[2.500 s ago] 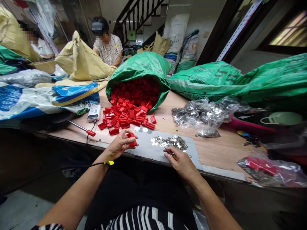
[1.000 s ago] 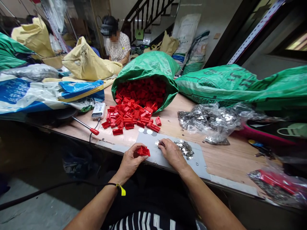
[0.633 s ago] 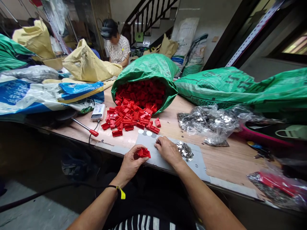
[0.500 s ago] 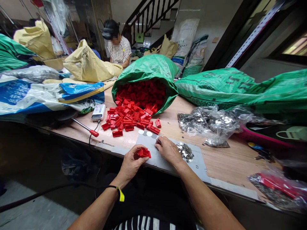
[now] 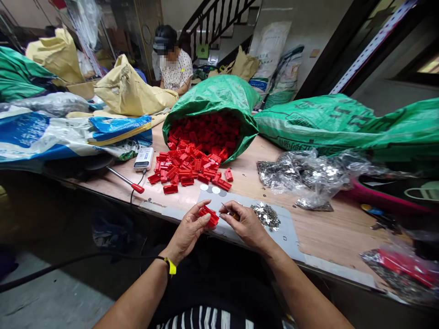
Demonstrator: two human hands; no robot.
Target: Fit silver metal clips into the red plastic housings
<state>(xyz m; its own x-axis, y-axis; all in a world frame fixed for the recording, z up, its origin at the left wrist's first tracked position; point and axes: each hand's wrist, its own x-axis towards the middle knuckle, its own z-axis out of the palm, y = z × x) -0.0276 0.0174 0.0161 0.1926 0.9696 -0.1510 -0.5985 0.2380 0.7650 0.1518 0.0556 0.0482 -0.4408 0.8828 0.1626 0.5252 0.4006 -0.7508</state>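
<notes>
My left hand (image 5: 192,226) is closed on a red plastic piece (image 5: 210,216), a small hollow holder with raised sides, held just above the table's front edge. Close to its right, my right hand (image 5: 245,225) pinches a small screwdriver-like tool (image 5: 234,214) with a thin metal shaft and a yellowish handle. The shaft points up and left, apart from the red piece; most of the handle is hidden by the fingers. Beside the right hand, a heap of small shiny metal pieces (image 5: 266,216) rests on a grey mat (image 5: 290,233).
A green sack (image 5: 219,91) spills many red pieces (image 5: 185,167) onto the table. Clear bags of metal parts (image 5: 305,176) lie at right. A red-handled rod (image 5: 137,188) and a small white device (image 5: 144,159) with a cable are at left. Another person (image 5: 174,68) sits beyond.
My left hand has turned the red piece, so its other side faces up. My right hand has shifted slightly, and the thin tool now shows between its fingers. The view has shifted a little.
</notes>
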